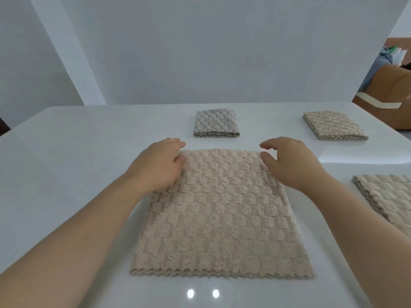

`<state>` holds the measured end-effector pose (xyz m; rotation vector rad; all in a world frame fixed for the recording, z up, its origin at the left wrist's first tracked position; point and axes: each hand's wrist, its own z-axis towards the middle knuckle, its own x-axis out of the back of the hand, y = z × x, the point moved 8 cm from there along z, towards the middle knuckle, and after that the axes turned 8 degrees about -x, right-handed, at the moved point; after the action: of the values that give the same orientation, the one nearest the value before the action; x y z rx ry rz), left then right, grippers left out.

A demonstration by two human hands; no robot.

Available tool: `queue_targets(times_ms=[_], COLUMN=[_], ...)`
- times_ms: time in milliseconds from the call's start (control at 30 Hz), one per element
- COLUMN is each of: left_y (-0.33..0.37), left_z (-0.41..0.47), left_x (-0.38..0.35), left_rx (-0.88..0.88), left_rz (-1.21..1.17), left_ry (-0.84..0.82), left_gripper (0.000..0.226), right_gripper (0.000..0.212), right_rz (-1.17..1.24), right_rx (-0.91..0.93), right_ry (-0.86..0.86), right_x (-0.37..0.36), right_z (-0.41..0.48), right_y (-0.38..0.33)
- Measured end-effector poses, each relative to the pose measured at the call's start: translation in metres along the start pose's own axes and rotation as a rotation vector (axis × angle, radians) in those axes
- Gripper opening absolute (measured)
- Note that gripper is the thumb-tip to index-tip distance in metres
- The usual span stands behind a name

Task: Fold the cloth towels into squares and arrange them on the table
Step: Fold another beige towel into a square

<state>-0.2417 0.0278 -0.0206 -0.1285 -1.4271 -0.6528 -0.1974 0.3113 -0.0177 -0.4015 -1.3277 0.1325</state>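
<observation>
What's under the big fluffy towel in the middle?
Only the white table shows round the big towel. Its near edge looks layered, so it's folded. Whatever lies beneath is covered. The left hand touches its far corner.

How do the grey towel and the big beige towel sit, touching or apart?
Apart: the head view shows a strip of bare table between grey towel and big beige towel.

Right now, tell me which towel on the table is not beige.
The grey towel, folded small at the far middle of the table. The large towel in front, the far-right towel and the near-right towel are all beige.
</observation>
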Motion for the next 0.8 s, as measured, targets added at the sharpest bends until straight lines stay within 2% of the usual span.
queue_targets(times_ms=[167, 333, 500, 633, 800], left_y=[-0.014, -0.016, -0.02, -0.016, -0.014], left_z=[-0.014, -0.02, -0.019, -0.016, -0.015], left_x=[-0.006, -0.016, -0.022, -0.028, -0.024], left_rx=[0.124, 0.115, 0.127, 0.093, 0.069], left_rz=[-0.078, -0.069, -0.058, 0.031, 0.052], left_ry=[0.125, 0.144, 0.161, 0.145, 0.211], left_gripper=[0.044, 0.044, 0.045, 0.041, 0.034], right_gripper=[0.038, 0.036, 0.053, 0.054, 0.052], right_rz=[0.166, 0.249, 0.176, 0.106, 0.114], right_rx=[-0.079, -0.101, -0.163, -0.174, -0.152], right_ry=[0.092, 0.133, 0.009, -0.085, -0.058], right_x=[-0.012, -0.013, -0.028, -0.042, -0.041], right_z=[-0.014, -0.018, -0.015, -0.008, -0.008], right_y=[0.017, 0.022, 0.03, 0.037, 0.034])
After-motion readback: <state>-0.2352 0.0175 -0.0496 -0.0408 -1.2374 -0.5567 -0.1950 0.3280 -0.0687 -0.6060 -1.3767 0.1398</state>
